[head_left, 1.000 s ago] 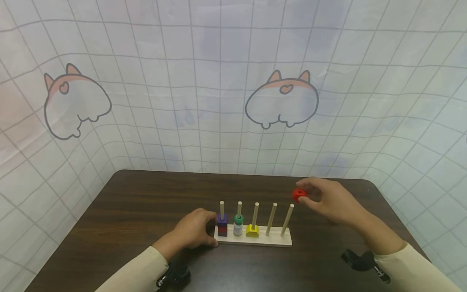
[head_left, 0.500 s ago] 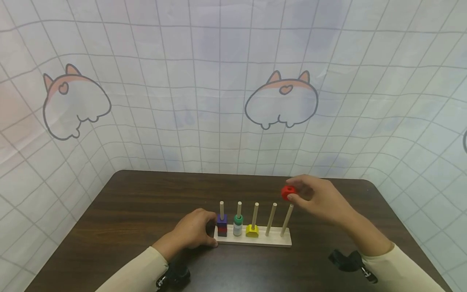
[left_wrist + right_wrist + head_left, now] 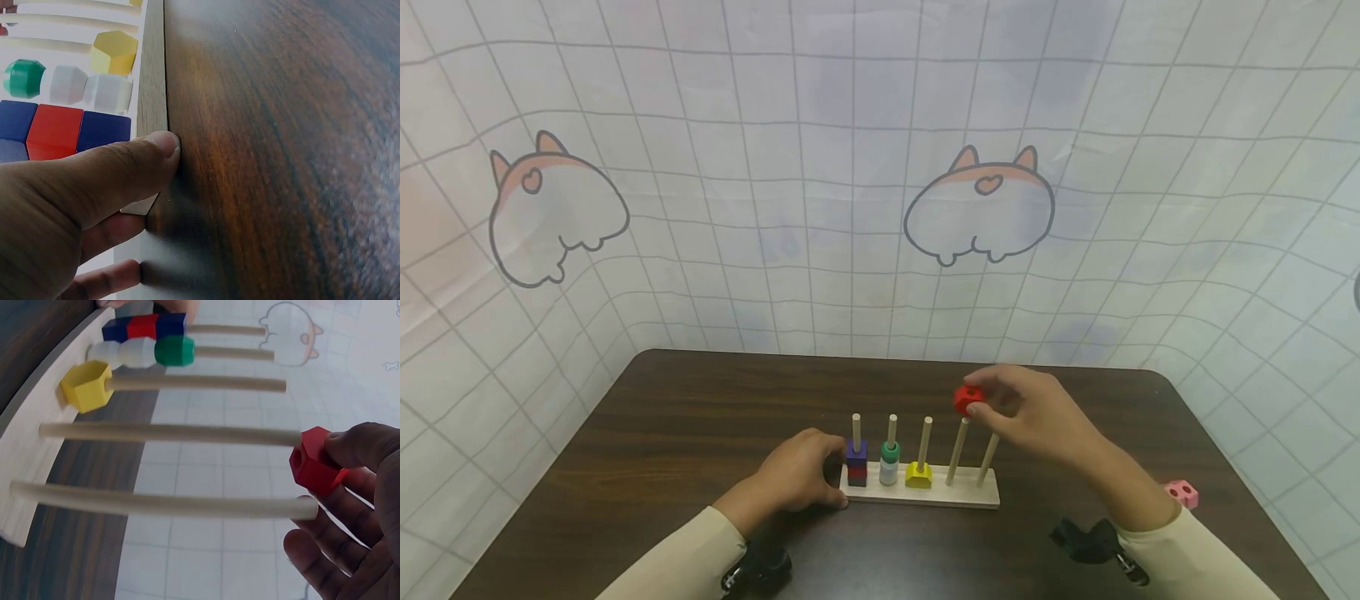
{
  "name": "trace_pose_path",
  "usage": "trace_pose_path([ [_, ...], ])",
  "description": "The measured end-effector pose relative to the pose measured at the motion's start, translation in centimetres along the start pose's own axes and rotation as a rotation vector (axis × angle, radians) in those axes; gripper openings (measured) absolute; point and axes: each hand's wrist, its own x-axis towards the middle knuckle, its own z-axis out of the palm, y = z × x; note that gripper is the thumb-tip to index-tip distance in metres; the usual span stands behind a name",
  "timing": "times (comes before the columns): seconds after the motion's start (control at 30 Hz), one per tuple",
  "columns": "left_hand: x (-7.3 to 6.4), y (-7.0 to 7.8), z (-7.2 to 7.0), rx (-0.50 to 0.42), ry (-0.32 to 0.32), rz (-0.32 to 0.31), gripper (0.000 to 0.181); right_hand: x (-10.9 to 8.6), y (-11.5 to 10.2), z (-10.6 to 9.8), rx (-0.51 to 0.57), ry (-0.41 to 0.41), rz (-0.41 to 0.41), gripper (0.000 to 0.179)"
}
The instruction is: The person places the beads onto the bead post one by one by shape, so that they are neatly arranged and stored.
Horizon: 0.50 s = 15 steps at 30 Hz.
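A wooden peg board [image 3: 925, 495] with several upright pegs lies on the table. My left hand [image 3: 801, 471] grips its left end, the thumb [image 3: 164, 144] against the front edge. Between thumb and fingers, my right hand [image 3: 1037, 412] pinches a red hexagonal bead [image 3: 317, 461] with a hole through it. The bead is at the tip of the fourth peg [image 3: 175, 434], overlapping it slightly in the right wrist view. Blue and red cube beads [image 3: 56, 132] fill the first peg's foot, white beads and a green bead [image 3: 175, 350] the second's, a yellow hexagonal bead [image 3: 87, 386] the third's.
The fifth peg [image 3: 988, 461] is bare and stands just below the right hand. A pink bead [image 3: 1182, 493] with holes lies on the dark wooden table [image 3: 700, 425], beyond the right forearm. A white gridded cloth [image 3: 850, 292] hangs around the table's back and sides.
My right hand has carried the red bead left, from beyond the fifth peg to above the fourth. The pink bead has come into sight behind the right forearm. The left hand stays put.
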Motion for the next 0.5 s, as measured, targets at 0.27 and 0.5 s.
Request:
trace_pose_path([
  [0.27,-0.1,-0.2,0.1,-0.002,-0.004,0.007,0.044,0.2,-1.0,1.2,0.018,0.016,-0.009,0.031],
  [0.5,-0.3,-0.2,0.1,-0.005,-0.005,0.015,0.044,0.3,-2.0,2.2,0.035,0.007,-0.012,0.033],
])
